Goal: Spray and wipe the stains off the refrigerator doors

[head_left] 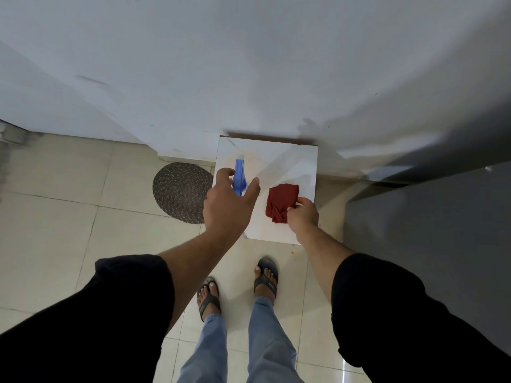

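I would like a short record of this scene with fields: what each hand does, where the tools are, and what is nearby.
left hand: spread open over the blue spray bottle, grip not closed
right hand: pinches the red cloth at its near edge
support: white square slab; bottle and cloth both on it, apart
floor: round dark mat, left of the slab
right side: grey panel, probably the refrigerator
task state: spraying and wiping not yet begun

You're facing a white wall [249, 64] at 12 o'clock. Glossy beige tile floor [55, 230] underfoot. Round dark woven mat [181, 192] at your 10, near the wall base. Small white square table [290, 161] at 12. Light glare on the tiles at 5.
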